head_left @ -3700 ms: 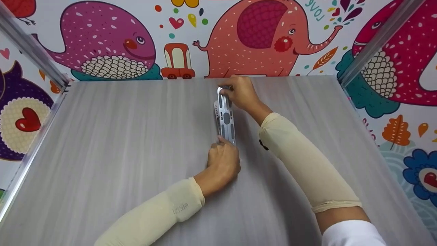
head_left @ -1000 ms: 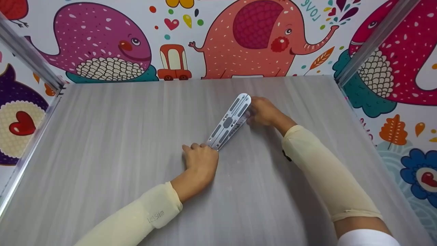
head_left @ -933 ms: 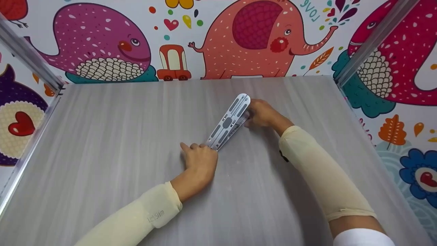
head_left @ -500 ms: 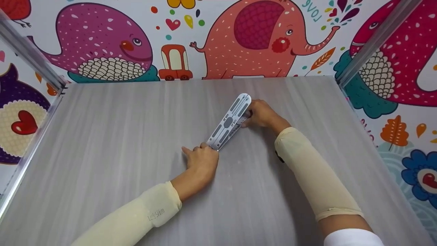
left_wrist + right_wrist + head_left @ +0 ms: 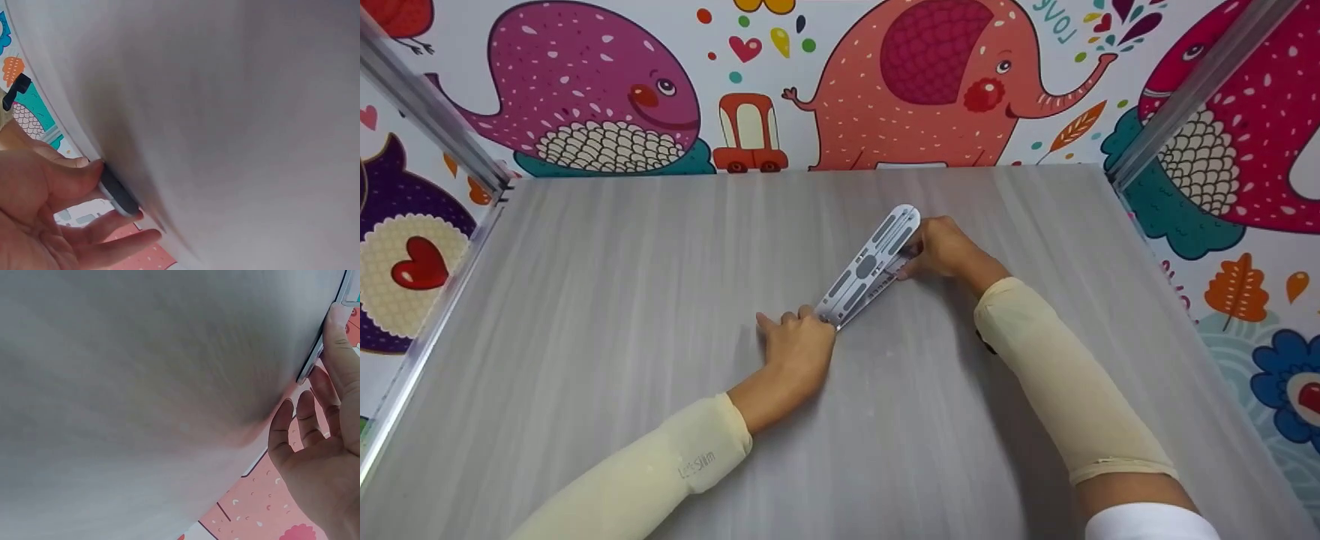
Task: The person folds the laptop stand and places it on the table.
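A silver folding laptop stand (image 5: pixel 867 264), a long narrow bar with rounded ends and grey pads, lies slanted from near left to far right over the table. A second, slotted bar (image 5: pixel 879 283) spreads out from under its right side. My left hand (image 5: pixel 795 349) holds the near end; in the left wrist view, thumb and fingers pinch its dark grey tip (image 5: pixel 118 194). At the far right, my right hand (image 5: pixel 949 251) pinches the slotted bar between thumb and fingers. In the right wrist view, the thumb (image 5: pixel 338 343) lies along the stand's edge (image 5: pixel 310 363), other fingers loosely bent.
The wood-grain table (image 5: pixel 622 300) extends around both hands. A wall with cartoon animals (image 5: pixel 930 90) stands behind its far edge. Metal posts rise at the back left (image 5: pixel 450 112) and back right (image 5: pixel 1192 105).
Since the oldest frame the stand has turned from pointing straight away to slanting right, and the right hand has shifted to its right side. Over the last second the hands stay nearly in place.
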`<state>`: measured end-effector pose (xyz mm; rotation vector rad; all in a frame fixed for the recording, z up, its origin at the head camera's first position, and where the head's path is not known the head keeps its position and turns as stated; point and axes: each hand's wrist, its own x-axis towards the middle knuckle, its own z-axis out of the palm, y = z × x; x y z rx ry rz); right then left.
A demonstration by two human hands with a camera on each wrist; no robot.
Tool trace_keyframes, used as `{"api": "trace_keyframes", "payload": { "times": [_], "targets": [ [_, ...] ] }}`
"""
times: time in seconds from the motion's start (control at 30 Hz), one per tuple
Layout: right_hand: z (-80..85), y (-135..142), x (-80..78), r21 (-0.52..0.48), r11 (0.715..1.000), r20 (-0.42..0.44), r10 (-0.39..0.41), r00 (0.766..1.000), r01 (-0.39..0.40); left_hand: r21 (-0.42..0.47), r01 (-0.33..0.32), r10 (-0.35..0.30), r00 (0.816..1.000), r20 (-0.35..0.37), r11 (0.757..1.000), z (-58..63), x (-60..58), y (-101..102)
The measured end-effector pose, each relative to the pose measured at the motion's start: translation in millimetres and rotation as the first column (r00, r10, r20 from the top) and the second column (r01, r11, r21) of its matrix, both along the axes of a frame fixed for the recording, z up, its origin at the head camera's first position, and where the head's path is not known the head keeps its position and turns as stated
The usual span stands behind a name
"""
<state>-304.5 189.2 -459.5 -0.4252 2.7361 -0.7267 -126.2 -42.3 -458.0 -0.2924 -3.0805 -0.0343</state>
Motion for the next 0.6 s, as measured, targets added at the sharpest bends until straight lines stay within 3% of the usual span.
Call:
{"api": "trace_keyframes", "payload": {
  "times": [0.13, 0.3, 0.47, 0.6],
  "targets": [
    [1.3, 2.0, 0.4, 0.021, 1.0, -0.005, 0.012, 1.0, -0.012, 0.006, 0.006, -0.007, 1.0, 0.02, 1.0, 0.8, -3.5, -4.2],
    [-0.2, 8.0, 1.9, 0.018, 0.996, -0.04, 0.087, 0.995, -0.086, 0.01, 0.016, -0.017, 0.998, 0.066, 1.0, 2.6, -12.6, -13.6],
    [-1.5, 15.1, 6.0, 0.0, 0.994, -0.053, 0.112, 0.992, -0.112, 0.042, 0.04, -0.042, 0.997, 0.058, 0.998, -0.3, -28.9, -34.4],
    [-1.2, 13.5, 13.8, -0.002, 0.998, -0.031, 0.067, 0.997, -0.067, 0.081, 0.04, -0.041, 0.999, 0.013, 0.996, -4.1, -47.9, -56.9]
  ]
}}
